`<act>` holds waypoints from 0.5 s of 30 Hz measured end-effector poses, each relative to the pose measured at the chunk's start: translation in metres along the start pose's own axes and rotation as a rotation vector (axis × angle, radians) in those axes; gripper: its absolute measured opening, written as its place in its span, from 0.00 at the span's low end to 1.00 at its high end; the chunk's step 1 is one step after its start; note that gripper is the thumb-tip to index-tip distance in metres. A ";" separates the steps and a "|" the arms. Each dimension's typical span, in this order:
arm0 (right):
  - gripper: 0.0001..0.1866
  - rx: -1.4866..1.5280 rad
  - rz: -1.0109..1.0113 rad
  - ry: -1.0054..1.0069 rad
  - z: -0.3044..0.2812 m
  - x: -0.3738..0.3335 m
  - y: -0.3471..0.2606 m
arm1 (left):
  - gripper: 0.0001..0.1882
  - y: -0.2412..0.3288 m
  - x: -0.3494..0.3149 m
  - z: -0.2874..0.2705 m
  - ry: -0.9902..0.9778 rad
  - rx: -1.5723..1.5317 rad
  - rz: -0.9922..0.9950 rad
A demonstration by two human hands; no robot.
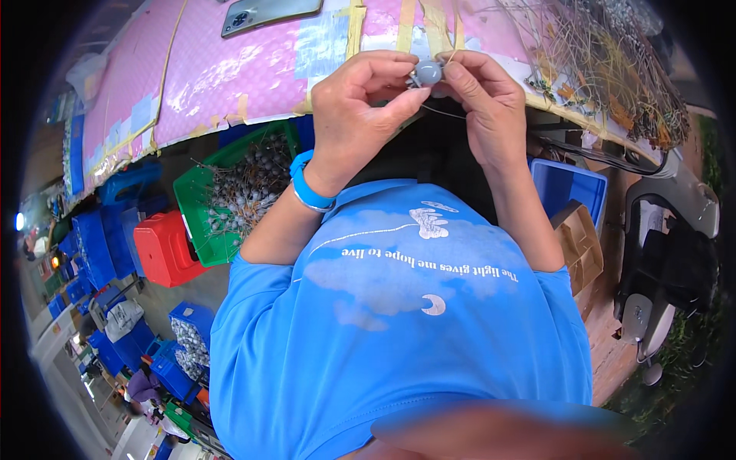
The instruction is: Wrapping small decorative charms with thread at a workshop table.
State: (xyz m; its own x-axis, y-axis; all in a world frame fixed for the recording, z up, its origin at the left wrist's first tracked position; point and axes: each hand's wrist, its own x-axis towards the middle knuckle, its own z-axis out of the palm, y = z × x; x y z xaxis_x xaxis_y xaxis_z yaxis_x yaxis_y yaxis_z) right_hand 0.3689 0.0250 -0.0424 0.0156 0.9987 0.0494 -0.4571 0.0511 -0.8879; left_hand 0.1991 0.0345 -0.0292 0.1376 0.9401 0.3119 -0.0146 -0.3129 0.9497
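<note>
A shiny grey ball (428, 73) with a thin wire is held between my two hands at the near edge of the pink-covered table. The thumb and fingers of my left hand (360, 115) are closed at its left side, where small pale bits show that I cannot make out. My right hand (491, 103) is pinched at the ball's right side, with thin wire by its fingertips. A dark wire loop hangs below the ball between the hands. To the left of my left forearm, a green crate (195, 201) holds many similar grey balls on wires (253, 180).
A phone (272, 14) lies on the taped pink table cover (222, 77). Wired pieces (613, 61) are heaped at the table's right. A red stool (165, 249) stands left, a blue bin (571, 184) and cardboard box (579, 241) right, near a parked scooter (663, 245).
</note>
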 end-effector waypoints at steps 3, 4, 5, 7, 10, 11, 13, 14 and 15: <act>0.08 -0.068 -0.074 0.004 0.001 0.000 -0.007 | 0.12 0.006 -0.006 -0.014 -0.005 0.178 0.146; 0.08 -0.067 -0.076 0.000 0.002 -0.002 -0.007 | 0.11 0.014 -0.010 -0.016 -0.005 0.154 0.060; 0.07 -0.075 -0.045 -0.031 0.002 -0.003 -0.006 | 0.11 0.020 -0.014 -0.019 -0.005 0.131 -0.024; 0.07 -0.082 -0.018 -0.068 0.006 -0.005 -0.006 | 0.11 0.024 -0.021 -0.026 0.005 0.141 -0.017; 0.07 -0.080 0.044 -0.128 0.018 -0.011 -0.005 | 0.11 0.026 -0.030 -0.036 0.003 0.215 0.040; 0.06 -0.057 0.042 -0.131 0.021 -0.012 -0.003 | 0.12 0.026 -0.033 -0.038 -0.011 0.279 0.093; 0.06 -0.033 0.039 -0.141 0.024 -0.013 0.000 | 0.12 0.025 -0.039 -0.043 -0.005 0.284 0.125; 0.06 -0.034 0.018 -0.146 0.024 -0.013 0.002 | 0.12 0.025 -0.041 -0.044 -0.005 0.284 0.153; 0.06 -0.035 -0.003 -0.152 0.025 -0.014 0.003 | 0.12 0.027 -0.045 -0.047 -0.001 0.287 0.154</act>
State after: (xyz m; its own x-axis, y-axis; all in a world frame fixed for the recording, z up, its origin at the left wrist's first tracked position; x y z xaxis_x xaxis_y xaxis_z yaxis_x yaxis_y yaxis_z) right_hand 0.3450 0.0109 -0.0348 -0.1190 0.9858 0.1184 -0.4256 0.0571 -0.9031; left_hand 0.1455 -0.0099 -0.0165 0.1565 0.8785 0.4514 0.2439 -0.4773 0.8442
